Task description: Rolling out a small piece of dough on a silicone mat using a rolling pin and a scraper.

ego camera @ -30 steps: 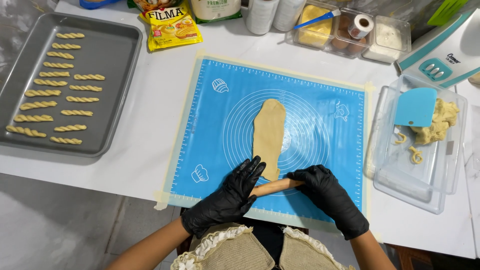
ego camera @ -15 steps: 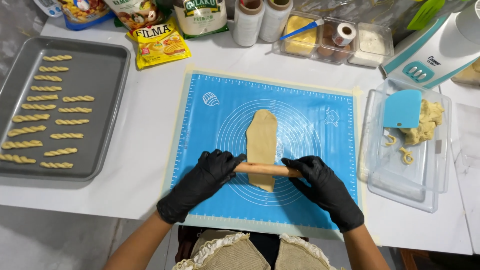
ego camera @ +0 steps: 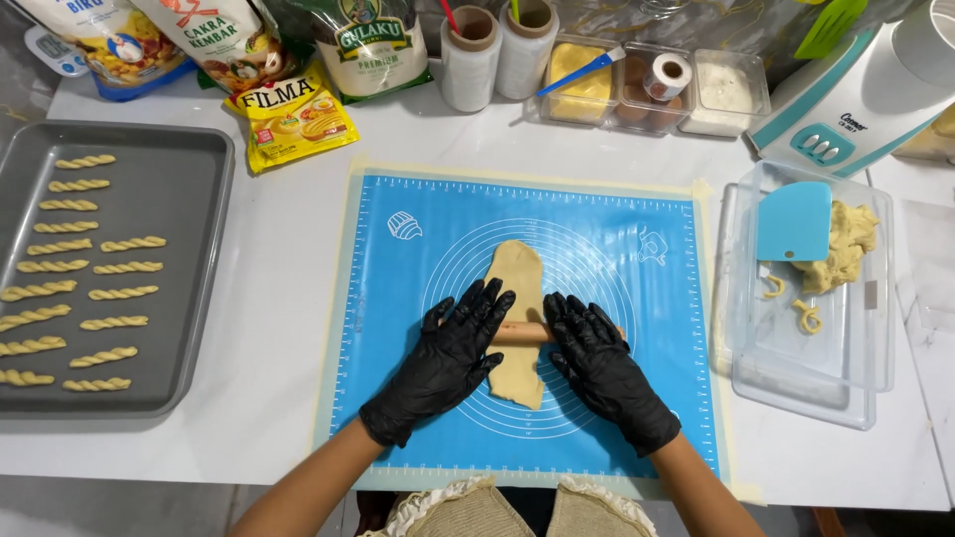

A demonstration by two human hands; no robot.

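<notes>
both black-gloved hands flat, grip open, left hand point(ego camera: 446, 360) and right hand point(ego camera: 605, 370) pressing a small wooden rolling pin point(ego camera: 521, 332) across a dough strip point(ego camera: 519, 288), blue baking mat point(ego camera: 418, 298), tray of twisted dough sticks point(ego camera: 189, 288) off to the left on the tabletop point(ego camera: 279, 298)

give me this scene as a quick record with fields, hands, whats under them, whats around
left hand: black-gloved left hand, flat on the rolling pin
right hand: black-gloved right hand, flat on the pin's other end
dough: long tan dough strip under the pin
surface: blue baking mat on a white table
left side: grey tray with rows of twisted dough sticks
right side: clear tub holding a blue scraper and a dough lump
</notes>
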